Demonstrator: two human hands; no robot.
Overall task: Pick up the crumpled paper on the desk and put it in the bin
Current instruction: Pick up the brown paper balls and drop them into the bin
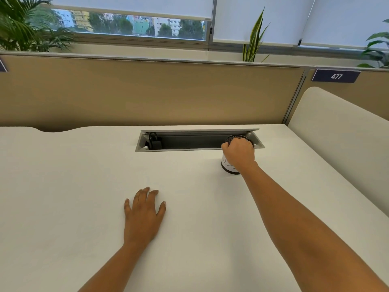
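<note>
A small black mesh bin (pixel 229 167) stands on the white desk (pixel 84 175), just in front of the cable tray's right end. My right hand (pixel 239 152) is curled into a fist over the bin's mouth and hides most of it. A white patch, possibly the crumpled paper (pixel 226 162), shows on the bin's left side below my fist. Whether my fist holds anything is hidden. My left hand (pixel 143 213) lies flat on the desk, palm down, fingers spread, holding nothing.
An open grey cable tray (pixel 189 142) is sunk into the desk with a black plug at its left end. A tan partition (pixel 147 91) runs behind the desk, and a cream side panel (pixel 341 140) closes off the right. Plants stand beyond the partition.
</note>
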